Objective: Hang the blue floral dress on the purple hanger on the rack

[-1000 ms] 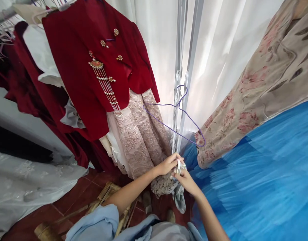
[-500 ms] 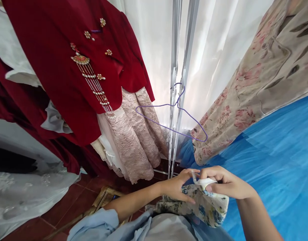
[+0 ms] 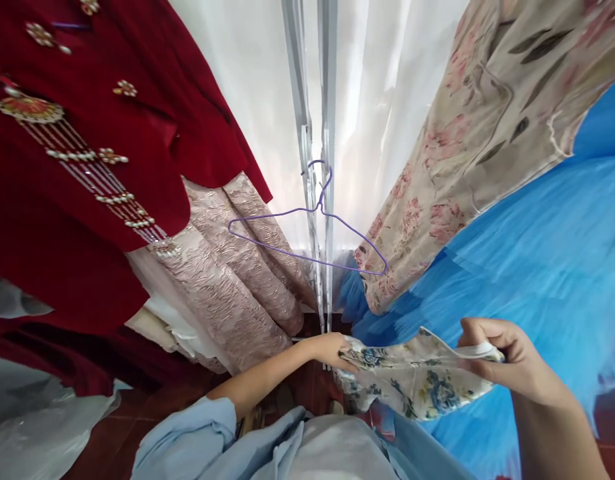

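A white floral garment point(image 3: 422, 380) with blue and green flowers stretches between my two hands, low in front of my body. My right hand point(image 3: 512, 363) is closed on its white-banded end at the right. At the other end my left hand point(image 3: 331, 351) grips the bunched cloth, its fingers partly hidden in the folds. I cannot tell what kind of garment it is. Just beyond my hands a bare purple wire hanger point(image 3: 355, 232) hangs on a grey metal upright point(image 3: 327, 80).
To the left hang a dark red jacket point(image 3: 137, 147) with beaded ornaments and a pink brocade skirt point(image 3: 222, 280). A beige floral garment point(image 3: 427, 173) and a blue tulle skirt point(image 3: 512, 247) fill the right side. White curtain point(image 3: 382, 87) covers the back, above a reddish tiled floor point(image 3: 122, 427).
My hands have moved apart, the right one going right with the white band, spreading the garment between them. My left hand has closed on the cloth. The view has shifted right.
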`<state>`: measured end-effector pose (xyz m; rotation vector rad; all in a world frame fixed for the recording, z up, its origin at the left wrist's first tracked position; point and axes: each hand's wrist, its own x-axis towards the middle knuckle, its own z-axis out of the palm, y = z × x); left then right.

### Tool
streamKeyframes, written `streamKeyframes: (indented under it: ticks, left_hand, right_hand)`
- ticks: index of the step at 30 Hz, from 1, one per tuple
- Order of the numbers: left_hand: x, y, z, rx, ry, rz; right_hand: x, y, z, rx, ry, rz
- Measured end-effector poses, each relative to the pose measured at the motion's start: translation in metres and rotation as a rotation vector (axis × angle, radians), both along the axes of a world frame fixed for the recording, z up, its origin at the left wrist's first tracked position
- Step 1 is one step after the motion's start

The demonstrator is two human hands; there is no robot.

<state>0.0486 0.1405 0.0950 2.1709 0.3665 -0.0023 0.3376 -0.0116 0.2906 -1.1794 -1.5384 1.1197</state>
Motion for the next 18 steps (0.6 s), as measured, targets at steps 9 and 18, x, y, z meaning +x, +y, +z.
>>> streamKeyframes:
  ticks: [9, 18]
  left_hand:
    - [-0.082, 0.008, 0.001, -0.004, -0.052, 0.201]
    - [-0.180, -0.014, 0.087, 0.248, 0.043, 0.676]
  right_hand:
    - [0.058, 0.008, -0.031, -0.274, -0.509, -0.051]
    - [0.048, 0.052, -0.089, 0.103, -0.351, -0.245]
